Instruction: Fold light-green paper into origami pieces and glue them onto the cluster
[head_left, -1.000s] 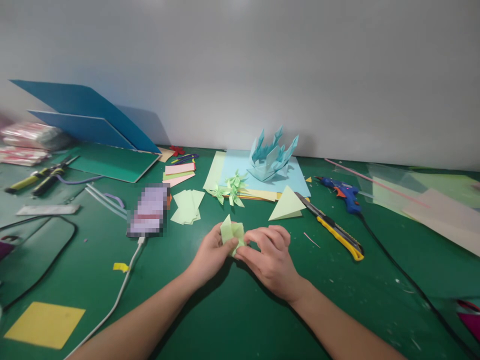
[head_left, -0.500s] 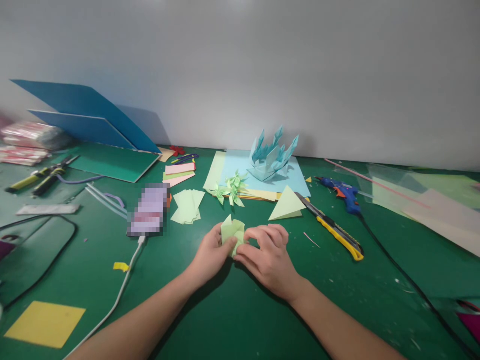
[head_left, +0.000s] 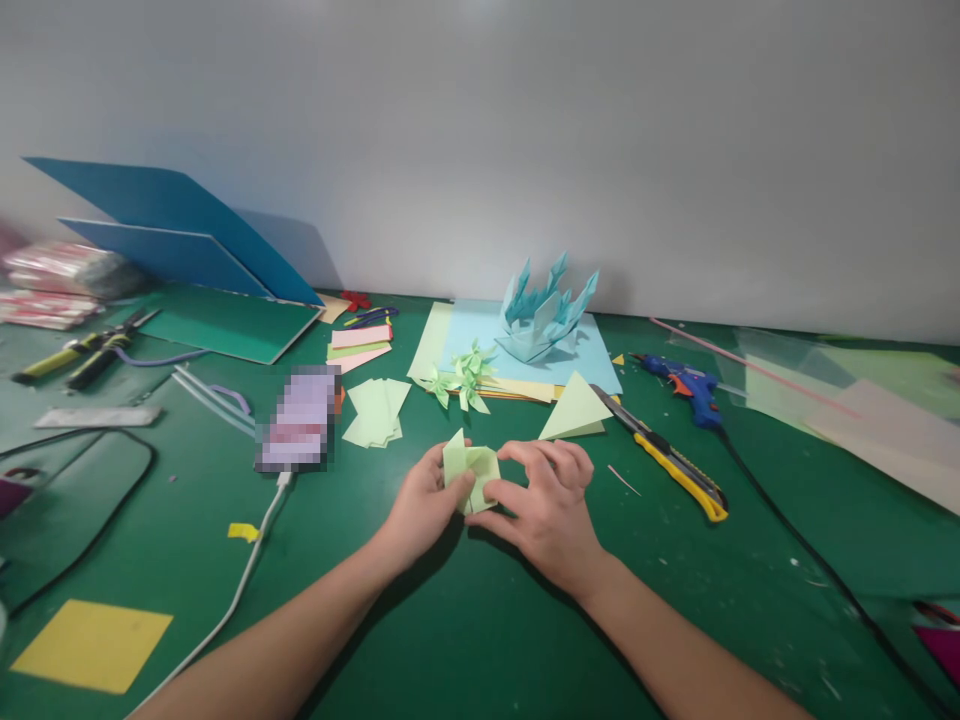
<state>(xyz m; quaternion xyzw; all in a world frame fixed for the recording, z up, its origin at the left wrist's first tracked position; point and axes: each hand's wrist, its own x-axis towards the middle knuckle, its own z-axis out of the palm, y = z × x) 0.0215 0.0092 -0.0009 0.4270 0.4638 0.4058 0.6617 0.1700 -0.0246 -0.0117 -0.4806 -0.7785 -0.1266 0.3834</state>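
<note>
Fingers (head_left: 459, 487) of the left hand (head_left: 420, 505) pinch the near-left edge of the folded light-green paper piece (head_left: 472, 466). The right hand (head_left: 551, 510) closes its thumb and forefinger on the piece's right side. The piece sits between both hands, equally near each, low over the green table mat (head_left: 450, 620), with its pointed flap up and far-left. A green paper triangle (head_left: 576, 408) lies just beyond the right hand.

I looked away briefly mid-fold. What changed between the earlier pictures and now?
The right hand shifted slightly right, fingers arching up, so more of the folded green paper shows; its thumb presses the paper's right corner. The left hand kept its pinch on the paper. The knife, glue gun and phone stayed put.
</note>
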